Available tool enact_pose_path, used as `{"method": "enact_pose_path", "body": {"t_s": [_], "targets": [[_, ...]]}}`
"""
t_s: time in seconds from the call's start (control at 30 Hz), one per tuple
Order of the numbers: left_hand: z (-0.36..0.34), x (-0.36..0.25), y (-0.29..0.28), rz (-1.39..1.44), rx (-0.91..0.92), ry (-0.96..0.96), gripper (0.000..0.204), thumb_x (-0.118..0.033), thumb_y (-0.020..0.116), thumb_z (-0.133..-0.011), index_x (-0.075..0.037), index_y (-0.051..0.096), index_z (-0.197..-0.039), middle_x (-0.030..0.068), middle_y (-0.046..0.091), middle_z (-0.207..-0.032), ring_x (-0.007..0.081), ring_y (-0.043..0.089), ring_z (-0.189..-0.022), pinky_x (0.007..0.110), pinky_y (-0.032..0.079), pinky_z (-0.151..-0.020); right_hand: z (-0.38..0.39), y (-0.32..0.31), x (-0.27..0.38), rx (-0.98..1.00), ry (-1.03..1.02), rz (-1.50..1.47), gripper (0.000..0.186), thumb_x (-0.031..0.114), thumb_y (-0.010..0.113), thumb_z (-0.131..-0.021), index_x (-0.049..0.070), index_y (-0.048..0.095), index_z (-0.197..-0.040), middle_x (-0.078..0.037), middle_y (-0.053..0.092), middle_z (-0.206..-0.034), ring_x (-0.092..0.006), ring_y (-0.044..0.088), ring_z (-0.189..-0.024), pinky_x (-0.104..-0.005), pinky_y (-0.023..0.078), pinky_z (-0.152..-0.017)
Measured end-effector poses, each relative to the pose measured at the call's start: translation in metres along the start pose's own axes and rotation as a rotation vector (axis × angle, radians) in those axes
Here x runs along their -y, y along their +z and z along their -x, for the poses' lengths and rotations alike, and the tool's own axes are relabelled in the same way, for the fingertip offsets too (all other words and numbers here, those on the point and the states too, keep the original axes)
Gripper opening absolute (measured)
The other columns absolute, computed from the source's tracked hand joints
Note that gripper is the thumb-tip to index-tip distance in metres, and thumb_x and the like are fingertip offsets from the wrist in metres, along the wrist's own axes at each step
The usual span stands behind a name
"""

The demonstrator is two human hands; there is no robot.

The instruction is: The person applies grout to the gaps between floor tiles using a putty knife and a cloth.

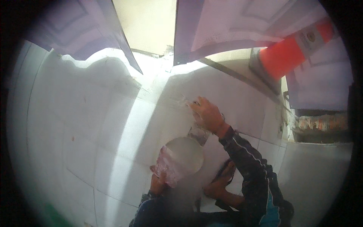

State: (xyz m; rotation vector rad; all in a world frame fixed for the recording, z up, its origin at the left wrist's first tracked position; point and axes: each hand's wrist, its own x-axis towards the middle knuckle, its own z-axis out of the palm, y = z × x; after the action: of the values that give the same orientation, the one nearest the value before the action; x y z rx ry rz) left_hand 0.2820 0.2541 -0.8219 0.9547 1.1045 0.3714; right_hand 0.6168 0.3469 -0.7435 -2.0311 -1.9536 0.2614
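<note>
My left hand (158,181) grips a crumpled pink bag or plastic wrapper (167,170) at the side of a round pale container (185,154), low in the middle of the head view; its underside is hidden. My right hand (205,113) is raised above the container over the pale tiled floor (94,113). Its fingers are bent and pinched, and what they hold, if anything, is too small to make out. A sandalled foot (215,189) shows beside the container, under my right arm.
Purple door panels (227,22) line the top, with a cream gap (145,26) between them. An orange traffic cone (280,56) leans at upper right. A recessed threshold with rough edges (317,123) lies on the right. Bright sunlight crosses the tiles.
</note>
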Motion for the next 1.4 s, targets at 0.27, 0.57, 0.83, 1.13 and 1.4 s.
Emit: {"method": "enact_pose_path", "body": {"t_s": [0.27,0.57,0.83,1.13,1.4], "targets": [[-0.006,0.049,-0.002,0.036,0.0,0.009,0.041,-0.027,0.054,-0.093,0.003,0.052,-0.12,0.01,0.062,-0.106,0.0202,0.059,-0.093,0.035,0.048,-0.075,-0.157,0.054,-0.031,-0.16,0.028,0.137,0.031,0.004,0.058,-0.077,0.008,0.058,-0.107,-0.018,0.053,-0.1,-0.0337,0.064,-0.077,-0.0436,0.054,-0.065],[-0.009,0.05,-0.003,0.068,-0.028,-0.024,0.042,-0.026,0.054,-0.093,0.004,0.051,-0.121,0.0116,0.062,-0.108,0.0218,0.059,-0.096,0.035,0.047,-0.078,-0.243,0.096,-0.034,-0.261,-0.063,0.161,0.019,0.001,0.057,-0.075,0.003,0.058,-0.094,-0.023,0.051,-0.103,-0.0346,0.065,-0.072,-0.0431,0.055,-0.062],[-0.004,0.054,-0.005,0.088,-0.049,-0.037,0.042,-0.026,0.054,-0.093,0.004,0.05,-0.122,0.013,0.061,-0.11,0.0232,0.058,-0.098,0.036,0.047,-0.081,-0.25,0.097,-0.031,-0.134,-0.036,0.299,0.01,0.002,0.056,-0.076,-0.002,0.06,-0.085,-0.032,0.051,-0.115,-0.0346,0.067,-0.071,-0.0398,0.057,-0.063],[0.001,0.055,-0.002,0.099,-0.05,-0.032,0.043,-0.025,0.055,-0.092,0.005,0.049,-0.123,0.0147,0.06,-0.112,0.0248,0.058,-0.1,0.037,0.046,-0.084,-0.239,0.084,-0.031,-0.04,-0.013,0.36,0.012,0.006,0.054,-0.079,-0.002,0.061,-0.086,-0.036,0.047,-0.124,-0.0342,0.069,-0.073,-0.0398,0.057,-0.065],[0.002,0.057,-0.002,0.095,-0.053,-0.036,0.043,-0.024,0.055,-0.092,0.005,0.049,-0.124,0.0161,0.06,-0.114,0.0262,0.057,-0.102,0.037,0.045,-0.087,-0.234,0.075,-0.032,-0.009,-0.006,0.39,0.012,0.005,0.055,-0.078,-0.002,0.061,-0.086,-0.034,0.049,-0.123,-0.0342,0.068,-0.071,-0.0397,0.056,-0.064]]}}
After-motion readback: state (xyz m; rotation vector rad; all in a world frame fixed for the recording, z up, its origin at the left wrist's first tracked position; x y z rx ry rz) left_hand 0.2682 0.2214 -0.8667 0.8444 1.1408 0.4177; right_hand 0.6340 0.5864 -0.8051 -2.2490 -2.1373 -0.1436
